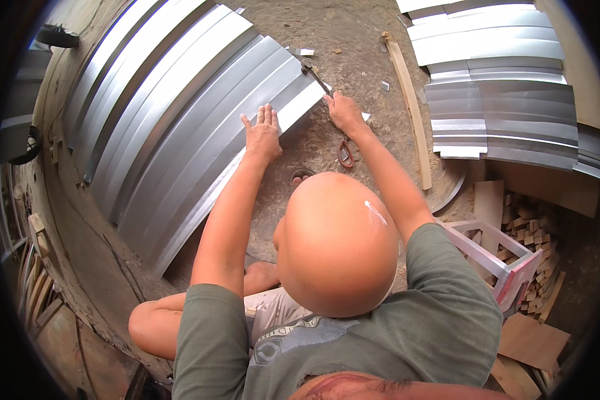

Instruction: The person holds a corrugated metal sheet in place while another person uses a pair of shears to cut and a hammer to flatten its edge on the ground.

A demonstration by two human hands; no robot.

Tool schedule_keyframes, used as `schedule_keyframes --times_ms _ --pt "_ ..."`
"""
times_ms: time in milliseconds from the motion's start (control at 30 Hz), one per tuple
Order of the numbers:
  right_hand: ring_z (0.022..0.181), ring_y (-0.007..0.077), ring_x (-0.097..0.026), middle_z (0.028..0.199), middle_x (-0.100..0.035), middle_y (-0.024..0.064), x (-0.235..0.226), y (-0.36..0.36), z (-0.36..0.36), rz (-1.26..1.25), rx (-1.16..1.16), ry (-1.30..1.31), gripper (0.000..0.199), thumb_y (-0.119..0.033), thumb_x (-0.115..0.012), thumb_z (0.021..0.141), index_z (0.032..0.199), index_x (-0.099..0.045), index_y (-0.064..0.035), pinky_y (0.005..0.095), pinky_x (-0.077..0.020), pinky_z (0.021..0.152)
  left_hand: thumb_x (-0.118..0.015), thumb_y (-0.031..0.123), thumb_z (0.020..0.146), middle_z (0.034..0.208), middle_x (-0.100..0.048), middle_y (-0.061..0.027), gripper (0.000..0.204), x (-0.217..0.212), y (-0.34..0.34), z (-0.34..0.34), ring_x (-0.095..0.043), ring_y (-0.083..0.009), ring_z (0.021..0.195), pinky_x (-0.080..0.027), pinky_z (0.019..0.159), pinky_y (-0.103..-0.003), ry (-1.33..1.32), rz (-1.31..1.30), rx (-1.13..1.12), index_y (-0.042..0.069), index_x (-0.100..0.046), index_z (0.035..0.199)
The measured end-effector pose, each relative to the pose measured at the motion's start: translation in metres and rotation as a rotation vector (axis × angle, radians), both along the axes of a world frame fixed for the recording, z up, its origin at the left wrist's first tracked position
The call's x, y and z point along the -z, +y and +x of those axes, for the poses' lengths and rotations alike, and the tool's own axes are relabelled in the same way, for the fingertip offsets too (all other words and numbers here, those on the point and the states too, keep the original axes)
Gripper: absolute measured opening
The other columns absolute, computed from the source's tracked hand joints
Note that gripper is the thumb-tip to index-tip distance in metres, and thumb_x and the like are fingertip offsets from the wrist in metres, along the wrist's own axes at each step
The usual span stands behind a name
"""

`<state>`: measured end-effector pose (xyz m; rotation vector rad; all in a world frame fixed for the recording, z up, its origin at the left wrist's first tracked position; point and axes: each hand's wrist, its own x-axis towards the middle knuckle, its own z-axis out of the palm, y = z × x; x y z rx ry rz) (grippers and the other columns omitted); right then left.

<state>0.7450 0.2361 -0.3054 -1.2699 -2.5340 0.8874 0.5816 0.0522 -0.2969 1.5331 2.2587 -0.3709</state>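
Note:
A ribbed sheet-metal panel [200, 133] slants across the left and middle of the view. My left hand [264, 137] rests flat on it near the right edge, fingers stretched out. In my right hand [345, 111] is the handle of a slim hammer [320, 78], its dark head above the panel's upper right corner. Below my right wrist, red-handled snips [345, 154] lie on the ground, partly hidden by the forearm. My raised knee [337, 247] fills the middle of the view, with toes [301, 176] showing beyond it.
A long wooden strip [409, 113] lies to the right, past small metal scraps [305, 52]. Further right are stacked ribbed metal sheets [500, 100]. A pale stool [497, 257] stands near my right elbow, beside piled wood offcuts [533, 240] and a brown board [533, 340].

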Motion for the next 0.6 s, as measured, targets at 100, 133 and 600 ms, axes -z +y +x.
schedule_keyframes --times_ms 100,133,600 --pt "0.092 0.0536 -0.063 0.090 -0.066 0.0335 -0.002 -0.002 -0.009 0.006 -0.032 -0.051 0.045 -0.039 -0.048 0.105 0.100 -0.058 0.0041 0.0578 -0.0483 0.081 -0.078 0.027 0.070 0.169 -0.020 -0.0086 0.104 0.001 -0.009 0.001 -0.019 -0.0237 0.155 -0.015 0.118 -0.072 -0.017 -0.019 -0.016 0.005 -0.028 0.158" --pt "0.092 0.0533 -0.063 0.091 -0.066 0.0337 -0.008 -0.003 -0.014 -0.001 -0.031 -0.027 0.044 -0.038 -0.048 0.105 0.100 -0.059 0.0045 0.0580 -0.0486 0.082 -0.078 0.027 0.070 0.169 -0.020 -0.0083 0.103 0.002 -0.012 -0.002 -0.019 -0.0232 0.156 -0.015 0.118 -0.072 -0.019 -0.014 -0.029 0.005 -0.028 0.158" --pt "0.094 0.0522 -0.065 0.092 -0.068 0.0325 -0.005 -0.011 -0.008 0.013 -0.105 -0.231 0.044 -0.038 -0.046 0.106 0.104 -0.058 0.0041 0.0571 -0.0491 0.083 -0.075 0.024 0.067 0.168 -0.022 -0.0077 0.101 -0.008 0.002 -0.010 -0.021 -0.0222 0.155 -0.015 0.117 -0.074 -0.120 0.006 -0.097 0.006 -0.033 0.156"
